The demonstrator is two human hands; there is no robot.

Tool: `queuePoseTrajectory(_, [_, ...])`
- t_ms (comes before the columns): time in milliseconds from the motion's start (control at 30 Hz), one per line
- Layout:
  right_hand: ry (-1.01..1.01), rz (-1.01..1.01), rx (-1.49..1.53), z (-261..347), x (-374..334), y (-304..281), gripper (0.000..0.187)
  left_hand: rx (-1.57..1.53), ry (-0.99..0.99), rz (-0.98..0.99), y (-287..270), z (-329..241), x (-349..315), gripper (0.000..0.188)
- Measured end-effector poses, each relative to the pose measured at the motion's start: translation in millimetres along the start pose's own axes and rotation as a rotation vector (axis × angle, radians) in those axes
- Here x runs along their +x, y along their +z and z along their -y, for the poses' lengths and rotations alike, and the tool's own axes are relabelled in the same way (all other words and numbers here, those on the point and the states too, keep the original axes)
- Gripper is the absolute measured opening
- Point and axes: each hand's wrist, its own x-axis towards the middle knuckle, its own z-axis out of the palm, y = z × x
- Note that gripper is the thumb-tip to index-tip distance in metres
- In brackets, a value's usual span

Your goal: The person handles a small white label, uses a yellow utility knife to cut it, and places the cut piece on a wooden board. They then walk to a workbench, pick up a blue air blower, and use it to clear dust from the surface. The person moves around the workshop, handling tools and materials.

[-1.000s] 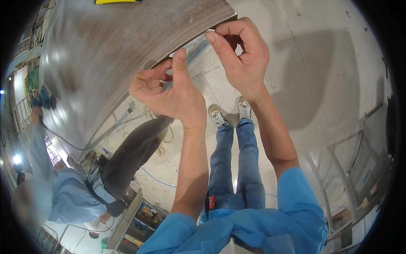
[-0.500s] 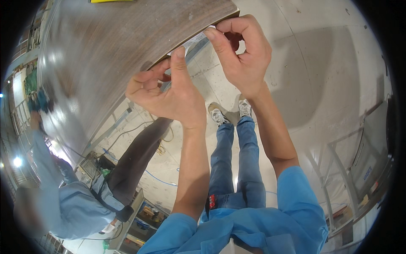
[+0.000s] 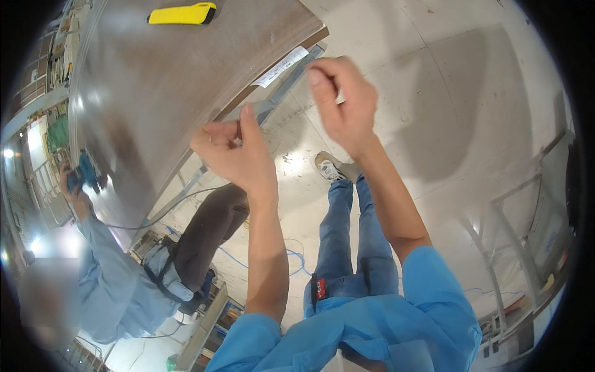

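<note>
Currently apart, near the edge of a brown tabletop (image 3: 186, 68): left hand (image 3: 242, 160), thumb and fingers parted; right hand (image 3: 352, 111), blurred, thumb by curled forefinger, cannot tell if pinching anything. Along that edge, just beyond left thumb: white label (image 3: 281, 67). Farther back on top: yellow cutter (image 3: 181, 15).

Counter (image 3: 180, 80) is ahead and to the left, cutter (image 3: 181, 14) lying on it, farther out than the label (image 3: 281, 67) along its near edge. Left hand (image 3: 240, 152) is closer in and left of that label, right hand (image 3: 346, 105) just right of it. Co-worker (image 3: 127, 288) is off left, frame (image 3: 515, 248) way over right.
</note>
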Motion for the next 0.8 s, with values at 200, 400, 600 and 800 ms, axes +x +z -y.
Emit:
queuePoseTrajectory(200, [0.09,0.123,-0.176,19.8,-9.3,28.5,0.008,-0.218,0.111,0.1,-43.2,-16.6,-28.6,0.022])
queuePoseTrajectory(400, [0.18,0.459,-0.179,33.8,-28.6,40.2,0.01,-0.275,0.044,0.168,-43.6,-49.0,11.2,0.019])
queuePoseTrajectory(600, [0.122,0.333,-0.157,-4.7,8.9,17.0,0.018,-0.334,-0.16,0.406,-22.2,-83.7,68.5,0.031])
queuePoseTrajectory(800, [0.41,0.068,-0.23,-17.5,14.5,-22.0,0.022,-0.504,-0.428,0.536,-13.6,-74.1,89.5,0.049])
